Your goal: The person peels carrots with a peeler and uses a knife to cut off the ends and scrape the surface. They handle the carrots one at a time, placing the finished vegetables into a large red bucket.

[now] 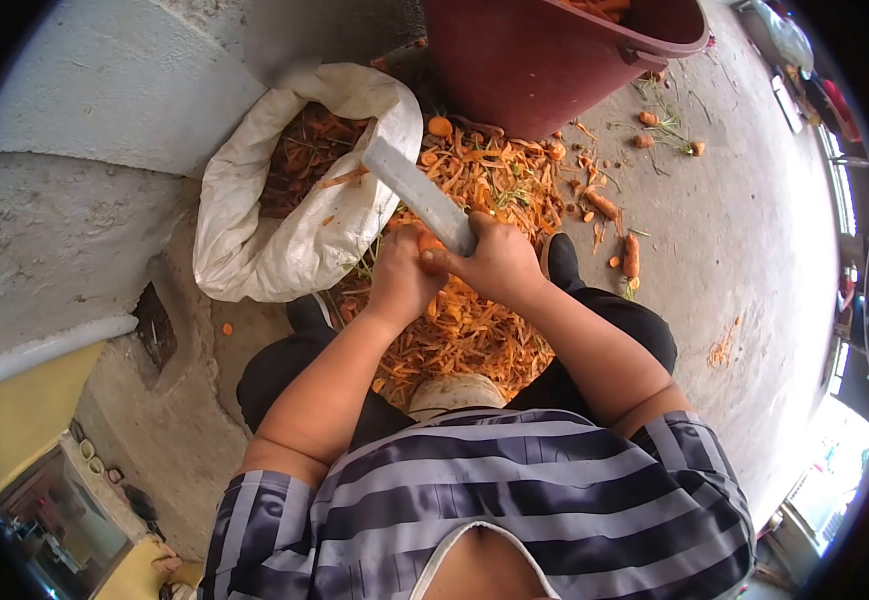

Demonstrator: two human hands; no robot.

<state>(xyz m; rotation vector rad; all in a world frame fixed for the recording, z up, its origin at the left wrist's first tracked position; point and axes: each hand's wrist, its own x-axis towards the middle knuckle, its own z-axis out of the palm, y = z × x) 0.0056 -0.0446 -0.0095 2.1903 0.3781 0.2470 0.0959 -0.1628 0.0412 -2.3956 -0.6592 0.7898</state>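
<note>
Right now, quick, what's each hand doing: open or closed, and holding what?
Left hand: closed, holding an orange piece, apparently carrot.
Right hand: closed, holding a broad-bladed knife.

- Floor: we see a grey, bare surface carrying all items below.
- Heap of carrot peelings: we note strips, slices and green stalks mixed together.
- White sack: we observe it open-mouthed, left of the heap.
- Red tub: we find peelings around its base.
- Carrots: we see these scattered right of the heap.
- Round slice: we locate it apart, at left.
</note>
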